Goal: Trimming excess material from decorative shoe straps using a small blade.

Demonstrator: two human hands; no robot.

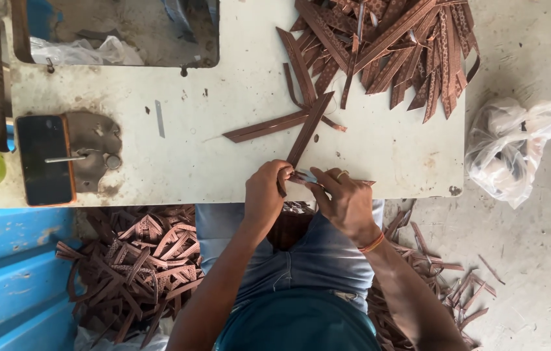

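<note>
My left hand (pixel 266 192) and my right hand (pixel 347 201) meet at the near edge of a worn white table (pixel 223 156). Both pinch the near end of a long brown patterned strip (pixel 308 130), which runs away from me across the tabletop. A small pale blue thing shows between my right fingers; what it is cannot be told. The right hand wears a ring and an orange wristband. Another brown strip (pixel 266 128) lies crosswise under the held one. A big heap of the same strips (pixel 386 45) covers the table's far right.
A dark phone (pixel 45 159) lies at the table's left beside a metal plate (pixel 97 149). A rectangular cutout (pixel 126 32) opens at the far left. Strip piles (pixel 139 266) lie on the floor beside my knees. A clear plastic bag (pixel 516 149) sits on the right, a blue panel (pixel 9 279) on the left.
</note>
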